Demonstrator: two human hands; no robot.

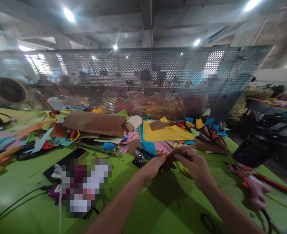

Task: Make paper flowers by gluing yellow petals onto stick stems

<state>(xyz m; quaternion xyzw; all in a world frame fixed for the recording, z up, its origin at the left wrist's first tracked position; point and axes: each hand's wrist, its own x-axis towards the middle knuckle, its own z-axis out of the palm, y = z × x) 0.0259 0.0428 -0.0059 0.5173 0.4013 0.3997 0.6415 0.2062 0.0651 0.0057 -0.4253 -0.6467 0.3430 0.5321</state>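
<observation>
Over the green table (138,208), a small brown piece of paper or felt (170,157) is held up between my two hands. My left hand (151,169) grips its left side, the fingers partly hidden behind it. On the other side my right hand (193,164) pinches the piece between thumb and fingers. Just left of my left hand is a small dark, shiny plastic-wrapped item (138,158). Behind my hands lie yellow sheets (158,134) on blue and pink ones. To the right rests a pink glue gun (254,187) with its cord.
A brown roll (94,124) lies behind, among many coloured scraps. Brown cones with coloured tips (208,131) are at back right. A phone (65,162) and cables lie left, a red stick (277,184) right. A perforated metal screen (123,78) and a fan (10,90) stand behind.
</observation>
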